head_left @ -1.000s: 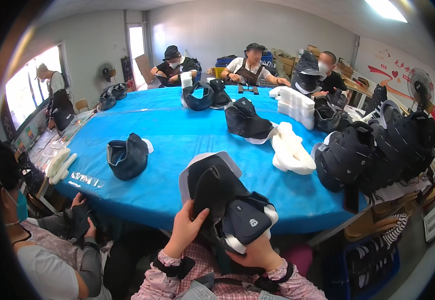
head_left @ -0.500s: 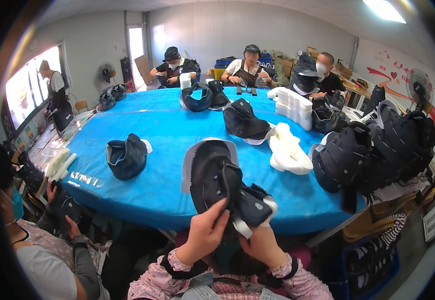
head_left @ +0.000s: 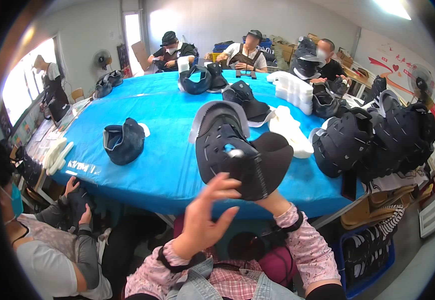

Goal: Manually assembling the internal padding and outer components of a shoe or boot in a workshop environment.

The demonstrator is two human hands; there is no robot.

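A black shoe upper (head_left: 227, 155) with a grey-white tongue edge is held up over the near side of the table, its flaps spread wide. My right hand (head_left: 273, 201) supports it from behind; the upper hides those fingers. Just below its near edge, my left hand (head_left: 205, 215) has its fingers apart and holds nothing, slightly smeared by motion. A small blue and white spot shows inside the upper. Beyond it lie another black upper (head_left: 245, 97) and a white foam form (head_left: 290, 132). A dark padded upper (head_left: 123, 142) stands alone at left on the table.
The blue-covered table (head_left: 152, 110) carries stacked black uppers (head_left: 372, 140) at right and a white foam block (head_left: 291, 92) farther back. A blue crate (head_left: 367, 260) of uppers stands at lower right. Several co-workers sit around; the nearest person (head_left: 52, 250) is at left.
The upper in my hands has turned and its flaps have spread open. My left hand has let go and moved slightly down. My right hand has gone behind the upper.
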